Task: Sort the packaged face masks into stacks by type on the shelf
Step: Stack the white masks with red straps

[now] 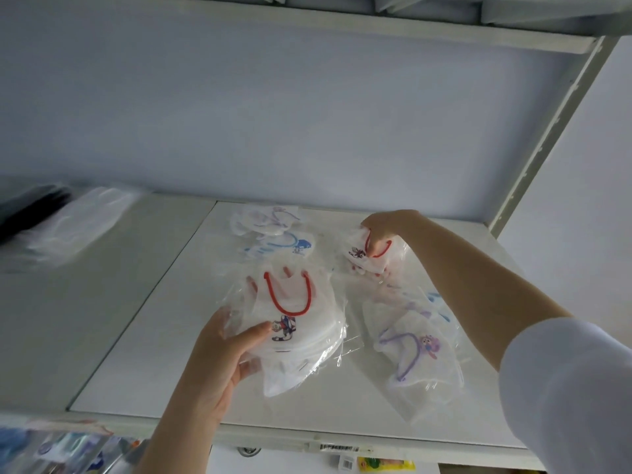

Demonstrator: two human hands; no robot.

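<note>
My left hand (222,357) grips a stack of packaged white masks with red ear loops (294,323) just above the white shelf (143,354). Farther back, my right hand (383,227) pinches another red-loop mask packet (367,256) that lies on the shelf. A purple-loop mask packet (413,350) lies at the front right, under my right forearm. Blue-loop packets (287,248) lie at the back centre, with more purple-loop packets (263,218) behind them. A further blue-loop packet (437,302) shows partly beside my right arm.
A blurred pile of clear packets and something dark (58,224) lies on the shelf's left part. A metal upright (547,138) stands at the right. An upper shelf (307,25) hangs overhead. Hanging goods (61,446) show below the front edge.
</note>
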